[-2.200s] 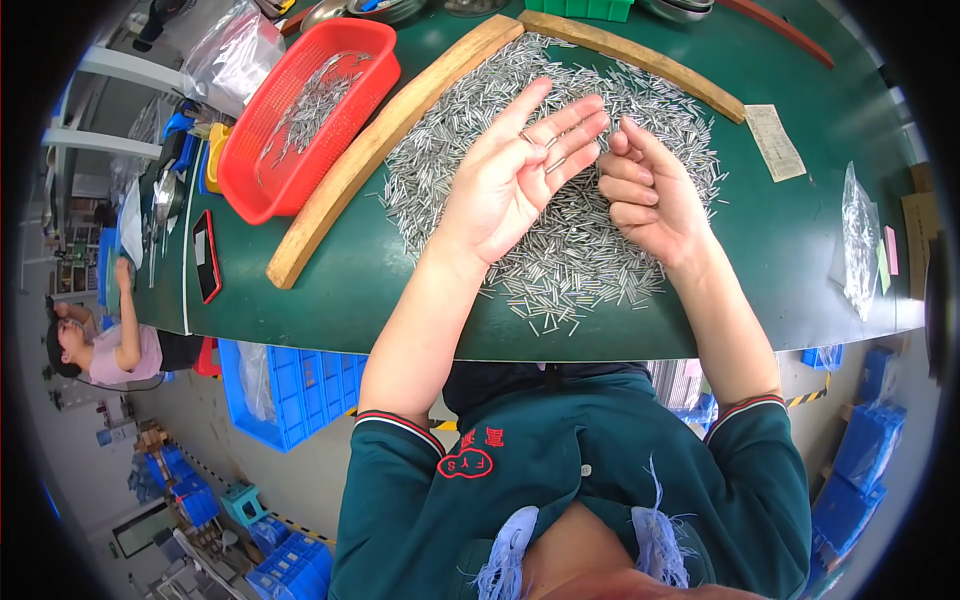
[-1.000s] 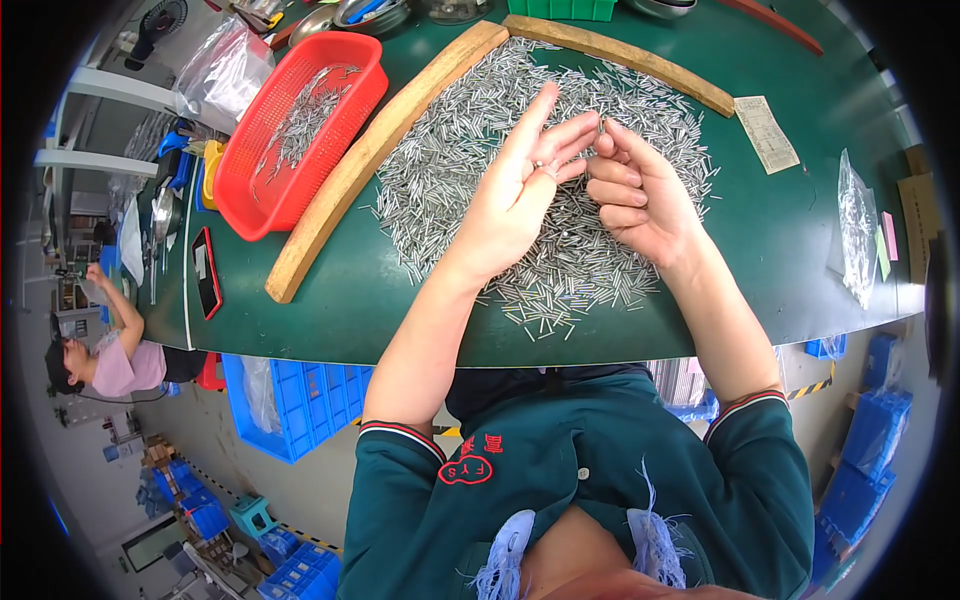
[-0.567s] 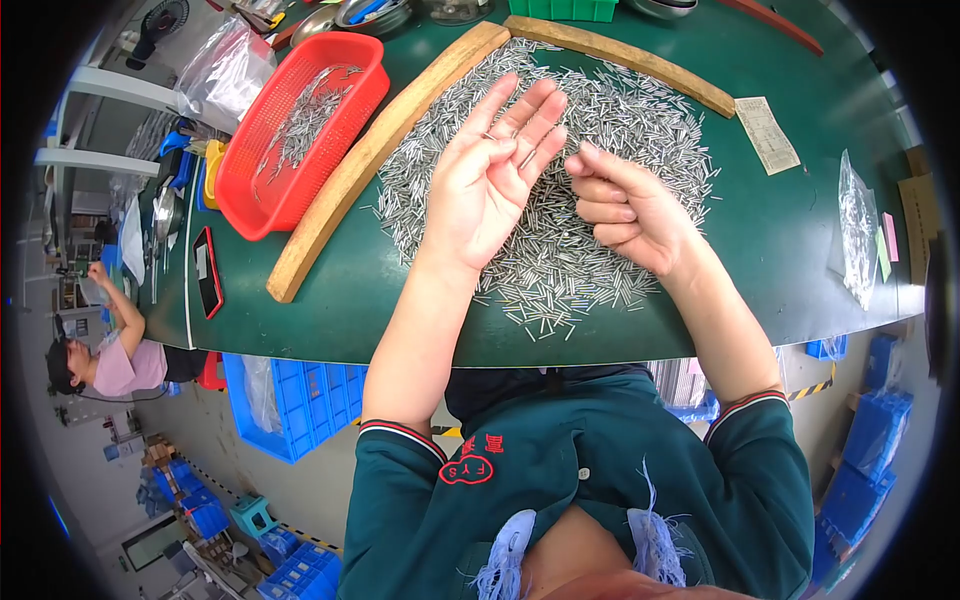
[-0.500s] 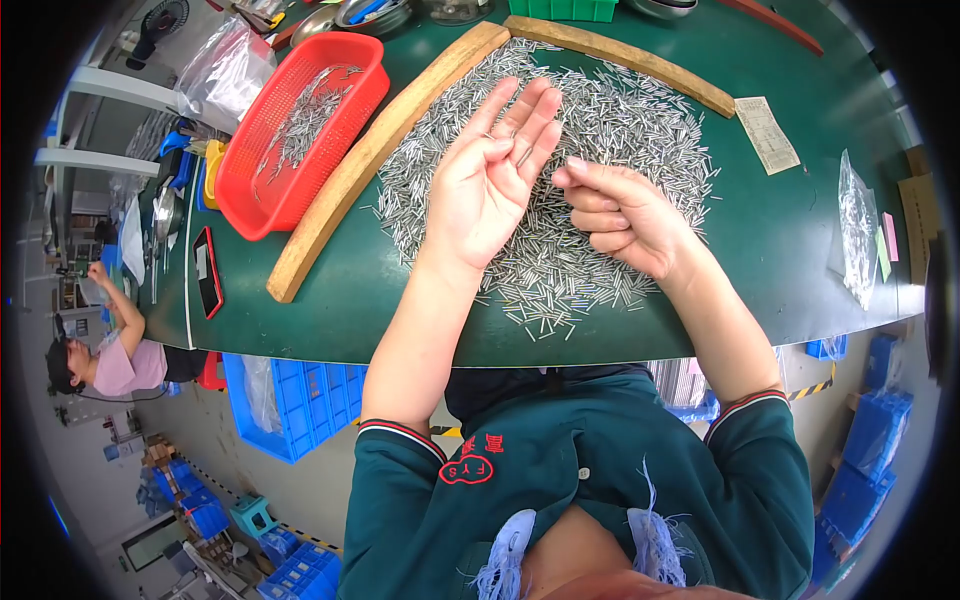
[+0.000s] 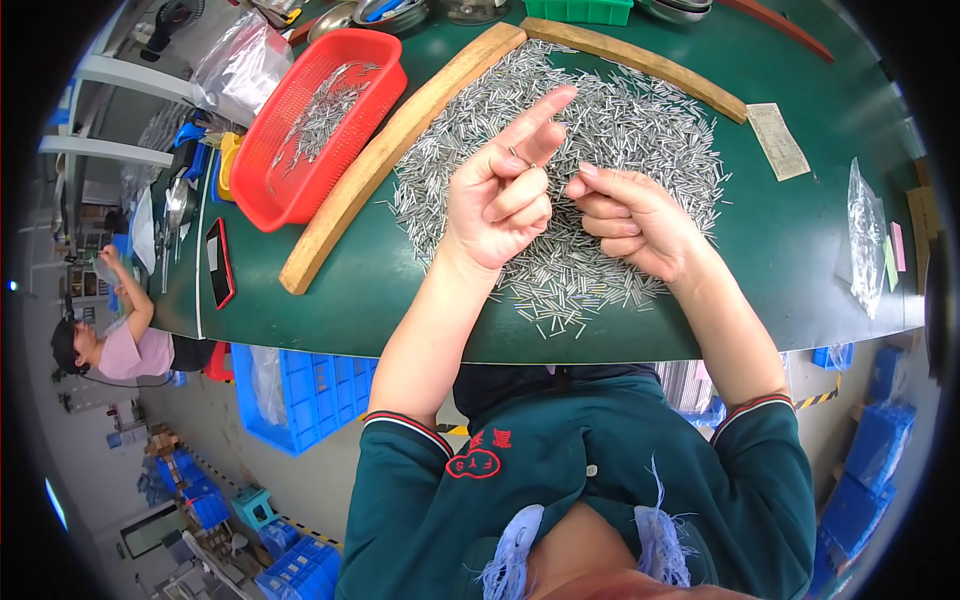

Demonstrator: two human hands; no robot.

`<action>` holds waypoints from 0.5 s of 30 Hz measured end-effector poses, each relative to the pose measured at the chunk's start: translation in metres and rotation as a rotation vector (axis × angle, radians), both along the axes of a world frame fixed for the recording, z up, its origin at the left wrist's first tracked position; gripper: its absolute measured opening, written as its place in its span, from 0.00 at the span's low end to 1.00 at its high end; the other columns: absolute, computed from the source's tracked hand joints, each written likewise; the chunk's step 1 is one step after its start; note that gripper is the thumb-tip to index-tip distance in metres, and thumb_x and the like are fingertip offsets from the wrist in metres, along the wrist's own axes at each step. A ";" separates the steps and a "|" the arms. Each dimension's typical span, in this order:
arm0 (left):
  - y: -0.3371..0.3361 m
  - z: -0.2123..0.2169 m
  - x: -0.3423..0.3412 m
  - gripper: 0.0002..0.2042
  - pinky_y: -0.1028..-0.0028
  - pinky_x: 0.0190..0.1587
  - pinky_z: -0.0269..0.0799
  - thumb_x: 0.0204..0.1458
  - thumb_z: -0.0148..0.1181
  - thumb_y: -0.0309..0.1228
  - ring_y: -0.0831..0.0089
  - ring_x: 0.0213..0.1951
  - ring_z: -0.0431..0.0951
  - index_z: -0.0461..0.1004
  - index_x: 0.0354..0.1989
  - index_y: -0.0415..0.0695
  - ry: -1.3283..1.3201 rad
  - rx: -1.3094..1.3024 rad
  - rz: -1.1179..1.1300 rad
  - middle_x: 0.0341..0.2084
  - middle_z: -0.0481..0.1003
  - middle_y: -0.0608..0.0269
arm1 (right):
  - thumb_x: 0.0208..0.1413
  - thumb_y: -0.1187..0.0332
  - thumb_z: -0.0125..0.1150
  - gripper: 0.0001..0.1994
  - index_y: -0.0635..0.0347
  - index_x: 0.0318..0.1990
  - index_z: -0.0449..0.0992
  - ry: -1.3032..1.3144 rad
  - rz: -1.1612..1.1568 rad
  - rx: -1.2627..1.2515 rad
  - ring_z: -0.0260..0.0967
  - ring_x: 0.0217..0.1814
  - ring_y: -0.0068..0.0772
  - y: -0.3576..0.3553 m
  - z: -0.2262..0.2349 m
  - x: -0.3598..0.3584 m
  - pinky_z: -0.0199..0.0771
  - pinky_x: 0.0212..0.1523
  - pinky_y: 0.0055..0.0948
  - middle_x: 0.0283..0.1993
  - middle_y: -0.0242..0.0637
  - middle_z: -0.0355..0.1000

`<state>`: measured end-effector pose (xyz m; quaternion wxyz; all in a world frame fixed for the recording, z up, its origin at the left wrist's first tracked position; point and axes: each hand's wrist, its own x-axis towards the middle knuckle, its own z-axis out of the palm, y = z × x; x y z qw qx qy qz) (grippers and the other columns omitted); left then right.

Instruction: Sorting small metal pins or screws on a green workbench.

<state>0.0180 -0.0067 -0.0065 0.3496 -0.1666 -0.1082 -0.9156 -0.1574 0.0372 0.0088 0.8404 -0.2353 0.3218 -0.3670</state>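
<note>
A broad spread of short, thin metal pins [image 5: 640, 140] lies on the green table under both hands. Above it, my left hand [image 5: 500, 200] has its index finger stretched out, while its other fingers curl in. A small metal pin [image 5: 518, 156] shows between the thumb and fingers of that hand. My right hand [image 5: 635, 220] is just to the right, thumb and index finger pressed together in a pinch and the others folded. Whatever its fingertips hold, if anything, is too small to make out. The two hands are close but apart.
Wooden bars [image 5: 400, 150] border the pins at left and back. Left of them stands a red plastic basket [image 5: 390, 85] with some pins inside; a phone [image 5: 219, 262] lies nearby. Paper [image 5: 778, 142] and a clear bag [image 5: 862, 240] lie right. Another person [image 5: 135, 350] is far left.
My left hand has curled its middle, ring and little fingers inward from an open palm, with the index finger still extended. My right hand keeps its pinch. The view has shifted slightly.
</note>
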 end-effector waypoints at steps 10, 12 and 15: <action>0.000 0.003 -0.003 0.36 0.84 0.08 0.49 0.42 0.34 0.17 0.85 0.05 0.51 0.31 0.64 0.37 0.145 -0.070 -0.133 0.50 0.67 0.40 | 0.58 0.60 0.52 0.13 0.63 0.35 0.71 0.018 0.002 -0.024 0.39 0.13 0.05 0.000 0.000 -0.001 0.35 0.10 0.11 0.15 0.15 0.45; -0.001 0.001 -0.002 0.36 0.83 0.09 0.50 0.43 0.34 0.17 0.84 0.06 0.53 0.31 0.64 0.37 0.169 -0.075 -0.150 0.52 0.65 0.41 | 0.58 0.60 0.52 0.13 0.63 0.35 0.71 0.002 0.011 -0.012 0.39 0.13 0.05 0.000 0.000 0.000 0.35 0.10 0.11 0.15 0.15 0.45; 0.002 0.006 -0.001 0.34 0.80 0.19 0.69 0.44 0.34 0.17 0.75 0.15 0.70 0.34 0.64 0.37 0.131 0.034 -0.093 0.54 0.64 0.44 | 0.58 0.60 0.52 0.13 0.63 0.35 0.71 0.011 0.003 -0.008 0.39 0.13 0.05 0.000 0.000 0.000 0.35 0.10 0.10 0.15 0.15 0.45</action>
